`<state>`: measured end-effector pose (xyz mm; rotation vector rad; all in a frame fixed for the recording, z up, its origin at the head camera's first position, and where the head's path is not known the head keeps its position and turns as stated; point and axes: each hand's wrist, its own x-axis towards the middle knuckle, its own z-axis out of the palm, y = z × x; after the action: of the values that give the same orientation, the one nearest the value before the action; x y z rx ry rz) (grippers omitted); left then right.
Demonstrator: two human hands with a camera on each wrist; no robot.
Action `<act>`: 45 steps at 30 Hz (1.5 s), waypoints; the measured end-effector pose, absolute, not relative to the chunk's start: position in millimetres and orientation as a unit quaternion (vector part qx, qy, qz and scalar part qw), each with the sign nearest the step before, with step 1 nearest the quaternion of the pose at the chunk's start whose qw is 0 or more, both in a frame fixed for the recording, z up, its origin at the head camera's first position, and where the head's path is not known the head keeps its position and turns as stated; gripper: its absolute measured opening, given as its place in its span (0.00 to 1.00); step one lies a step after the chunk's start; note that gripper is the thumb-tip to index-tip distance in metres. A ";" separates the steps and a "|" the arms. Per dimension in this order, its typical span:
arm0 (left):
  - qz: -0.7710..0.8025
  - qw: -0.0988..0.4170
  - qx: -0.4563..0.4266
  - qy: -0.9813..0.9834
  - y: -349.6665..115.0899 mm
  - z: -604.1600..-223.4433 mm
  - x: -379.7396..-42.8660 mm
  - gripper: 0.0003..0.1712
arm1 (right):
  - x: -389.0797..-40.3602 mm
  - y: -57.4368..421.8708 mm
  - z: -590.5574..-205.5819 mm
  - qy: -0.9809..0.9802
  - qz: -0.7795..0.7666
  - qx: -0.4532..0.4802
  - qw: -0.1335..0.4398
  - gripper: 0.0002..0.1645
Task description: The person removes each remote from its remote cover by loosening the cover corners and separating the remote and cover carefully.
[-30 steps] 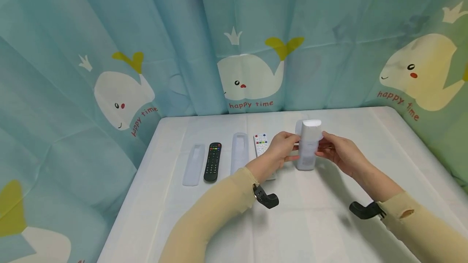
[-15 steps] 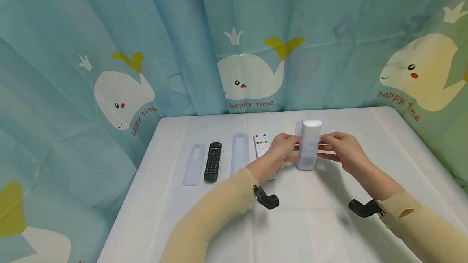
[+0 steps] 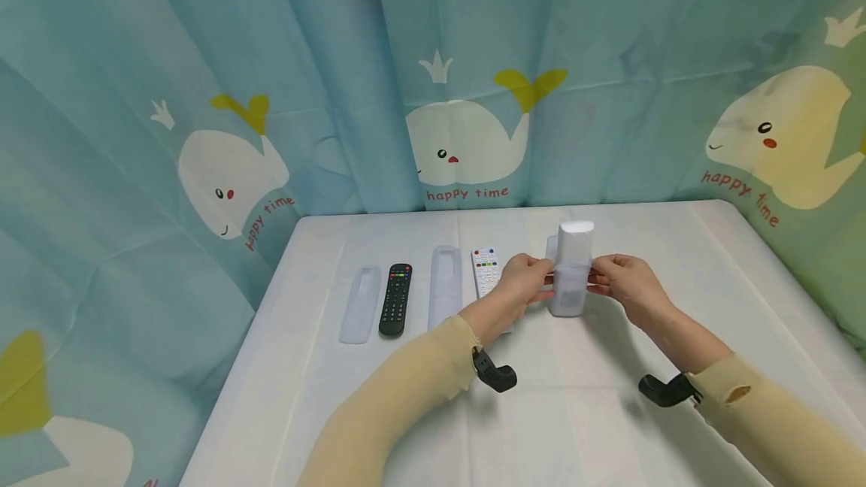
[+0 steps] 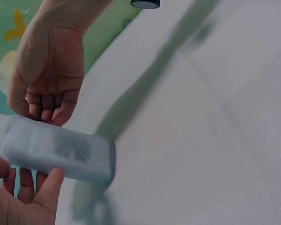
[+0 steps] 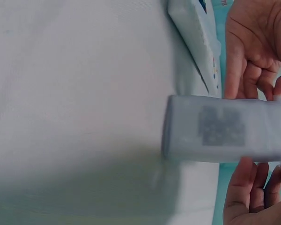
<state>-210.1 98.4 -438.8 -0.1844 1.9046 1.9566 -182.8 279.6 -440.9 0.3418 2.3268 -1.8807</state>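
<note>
A white remote control [image 3: 576, 241] stands upright over the table, with a translucent sleeve [image 3: 568, 297] round its lower part and its bare white end on top. My left hand [image 3: 528, 279] pinches the sleeve's edge from the left. On the opposite side my right hand [image 3: 628, 284] pinches that edge with thumb and fingers. Through the sleeve [image 5: 189, 126] a dark patch shows on the remote in the right wrist view. In the left wrist view the sleeve [image 4: 35, 140] lies between the left fingers below and the right fingers above.
Left of my hands lie a white remote [image 3: 485, 269], partly behind my left forearm, a flat translucent sleeve [image 3: 445, 284], a black remote [image 3: 395, 299] and another translucent sleeve [image 3: 360, 305]. A whale-print curtain [image 3: 365, 134] hangs behind the white-covered table [image 3: 541, 412].
The sleeve's loose upper part behind the remote has come lower. My right hand shifted its fingers along the sleeve's edge and gripped again; the left hand kept its hold.
</note>
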 end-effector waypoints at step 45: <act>0.397 0.105 0.136 0.902 76.7 -454.7 -215.0 0.08 | -213.7 290.7 -396.9 0.853 -0.509 -0.109 0.021 0.32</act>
<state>-215.0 76.7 -454.7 0.4016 2.6572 1.1696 -213.7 290.7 -396.9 -0.3382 2.6459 -1.5791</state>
